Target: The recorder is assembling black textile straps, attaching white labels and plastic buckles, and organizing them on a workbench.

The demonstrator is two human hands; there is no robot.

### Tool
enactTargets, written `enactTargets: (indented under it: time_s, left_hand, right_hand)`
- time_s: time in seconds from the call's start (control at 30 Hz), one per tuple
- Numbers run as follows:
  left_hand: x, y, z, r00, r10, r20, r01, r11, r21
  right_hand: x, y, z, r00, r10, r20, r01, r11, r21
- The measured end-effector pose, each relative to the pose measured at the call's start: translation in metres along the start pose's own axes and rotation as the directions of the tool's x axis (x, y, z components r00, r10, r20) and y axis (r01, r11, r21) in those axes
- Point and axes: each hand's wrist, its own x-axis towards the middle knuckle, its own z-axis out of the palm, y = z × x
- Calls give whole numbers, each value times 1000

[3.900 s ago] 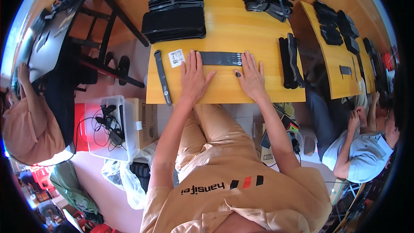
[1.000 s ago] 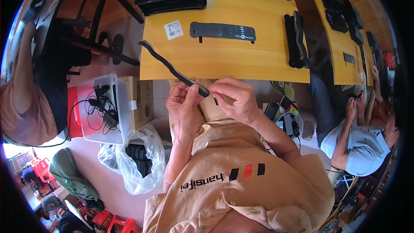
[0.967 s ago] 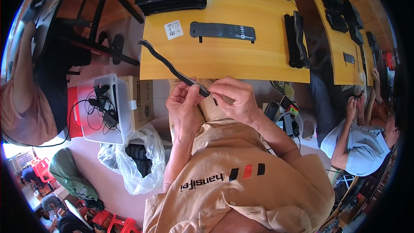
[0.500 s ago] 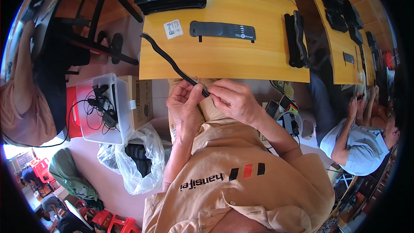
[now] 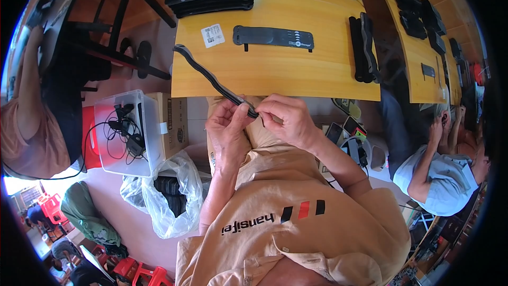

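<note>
While a clear plastic bin (image 5: 124, 132) of cables and a cardboard box (image 5: 172, 124) sat on the floor at the left, the black strap (image 5: 211, 79) ran as one long, wavy strip from its free end on the yellow table (image 5: 286, 74) down and rightward to the person's lap. Its long axis slanted from upper left to lower right, so nearly all of its length lay up and left of the grip. The left hand (image 5: 227, 130) pinched it just short of its near end; the right hand (image 5: 286, 122), fingers together, nipped the tip itself. One flat black band (image 5: 272, 37) and one white label (image 5: 212, 35) lay on the table beyond. Further right, two dark straps (image 5: 362, 47) lay side by side.
</note>
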Motion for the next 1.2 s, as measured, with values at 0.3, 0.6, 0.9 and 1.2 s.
enactTargets:
  time_s: [0.3, 0.6, 0.9, 1.2]
  left_hand:
    - [-1, 2, 1, 1000, -13, -28, 12, 1000, -25]
    - [-5, 17, -8, 985, 14, 170, -114, 796, 595]
    - [0, 26, -19, 968, -59, 243, -125, 727, 675]
    - [3, 27, -19, 957, -47, 287, -166, 725, 669]
  right_hand:
    - [1, -16, 0, 991, -134, 9, 132, 963, -236]
    - [4, -12, 7, 998, 64, 22, -63, 998, -12]
    - [7, -5, 17, 993, 78, 86, -83, 995, 58]
    - [12, 1, 23, 995, 17, 99, -14, 999, -34]
